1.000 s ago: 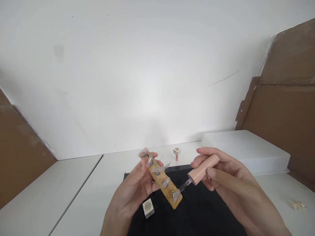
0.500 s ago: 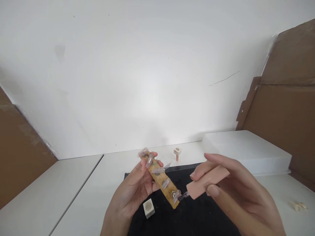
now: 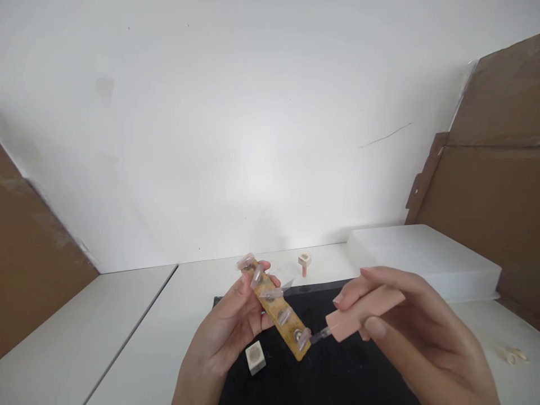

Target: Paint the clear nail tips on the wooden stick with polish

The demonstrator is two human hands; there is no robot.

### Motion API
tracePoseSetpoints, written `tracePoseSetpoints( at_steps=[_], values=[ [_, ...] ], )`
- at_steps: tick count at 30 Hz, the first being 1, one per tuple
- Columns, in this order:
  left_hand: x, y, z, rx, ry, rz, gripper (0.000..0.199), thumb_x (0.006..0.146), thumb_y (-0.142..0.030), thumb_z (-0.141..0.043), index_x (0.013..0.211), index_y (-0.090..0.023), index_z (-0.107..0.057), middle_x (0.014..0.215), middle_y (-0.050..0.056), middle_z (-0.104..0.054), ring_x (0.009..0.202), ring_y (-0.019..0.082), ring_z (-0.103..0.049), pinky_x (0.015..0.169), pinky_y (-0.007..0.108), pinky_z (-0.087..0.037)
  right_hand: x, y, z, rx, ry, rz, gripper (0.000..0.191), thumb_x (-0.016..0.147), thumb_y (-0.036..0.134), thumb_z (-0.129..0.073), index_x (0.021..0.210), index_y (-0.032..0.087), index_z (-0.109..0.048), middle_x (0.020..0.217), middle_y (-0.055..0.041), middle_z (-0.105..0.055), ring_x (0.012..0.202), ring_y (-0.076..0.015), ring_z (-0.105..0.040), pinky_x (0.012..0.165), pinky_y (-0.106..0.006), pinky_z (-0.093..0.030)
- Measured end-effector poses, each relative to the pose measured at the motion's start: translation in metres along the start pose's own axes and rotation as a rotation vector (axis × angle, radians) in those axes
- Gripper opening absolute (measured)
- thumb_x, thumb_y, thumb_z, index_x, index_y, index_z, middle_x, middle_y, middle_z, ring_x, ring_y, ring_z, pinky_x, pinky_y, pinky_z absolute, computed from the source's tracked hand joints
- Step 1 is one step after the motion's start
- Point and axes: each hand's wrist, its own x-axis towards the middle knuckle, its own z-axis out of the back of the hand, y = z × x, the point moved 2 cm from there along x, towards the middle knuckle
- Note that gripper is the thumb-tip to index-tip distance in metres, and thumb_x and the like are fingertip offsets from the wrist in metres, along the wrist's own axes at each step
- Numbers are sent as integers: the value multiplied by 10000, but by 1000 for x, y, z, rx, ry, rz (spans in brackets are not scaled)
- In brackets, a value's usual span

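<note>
My left hand is closed round the upper part of a yellowish wooden strip, which slants down to the right. Several translucent pinkish false nails are mounted along it on small round metal bases. Between the thumb and fingers of my right hand is a nail polish brush with a pink, block-shaped cap. Its bristle tip is at the edge of the lowest false nail; whether it touches I cannot tell.
Below the strip lies a black mat, with a pale cube on it. Behind stands a small pale block on a pink stem. A translucent white box is back right, with small cream pieces at far right. Cardboard flanks the table.
My right hand has drawn the brush slightly to the right, away from the lowest false nail. My left hand and the strip have hardly moved.
</note>
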Motion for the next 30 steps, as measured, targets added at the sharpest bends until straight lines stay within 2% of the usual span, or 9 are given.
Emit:
tracePoseSetpoints(
  at_steps=[3,8,12,15,19,24,30],
  values=[
    [3,-1,-4,-5,6,13,238,763,-414,-765,940,-256,-748,839,20,-734,757,141,-661,733,284,-558,1,2,-2,2,-5,-13,197,952,344,-624,1147,350,-652,801,13,-792,810,-160,-718,813,-229,-593],
    [0,-3,-7,-4,29,15,218,792,-414,-740,947,-262,-742,857,19,-730,772,143,-659,732,289,-551,1,6,-5,-13,18,-43,161,955,352,-615,1108,360,-662,850,8,-792,814,-166,-717,740,-224,-600],
    [-4,-2,-3,7,25,2,205,819,-414,-713,948,-256,-736,864,21,-716,772,137,-648,730,276,-535,-2,4,-2,-77,-42,-65,154,965,358,-595,1111,361,-643,844,9,-788,887,-185,-712,825,-258,-590],
    [-3,-1,0,15,26,-2,212,820,-424,-708,947,-257,-735,863,22,-711,772,136,-642,727,274,-530,-3,2,1,-99,-63,-64,147,952,347,-615,1095,344,-651,850,-9,-789,863,-207,-713,879,-317,-586],
    [0,-1,-2,9,34,-5,213,811,-427,-717,948,-264,-734,865,19,-712,785,143,-644,737,292,-534,0,3,1,-47,11,-50,146,954,349,-615,1094,367,-652,798,9,-789,800,-189,-718,807,-284,-601],
    [-1,-4,-8,9,32,6,243,784,-439,-740,949,-261,-734,869,20,-713,788,148,-648,762,307,-534,4,8,-1,-10,56,-43,149,950,367,-618,1088,366,-678,843,-7,-782,783,-175,-718,664,-236,-592],
    [-4,-2,-6,11,21,1,247,766,-428,-759,938,-253,-737,865,22,-710,783,146,-646,735,290,-529,2,5,4,-95,7,-85,136,942,372,-630,1066,352,-682,869,-5,-775,831,-186,-706,798,-290,-586]
  ],
)
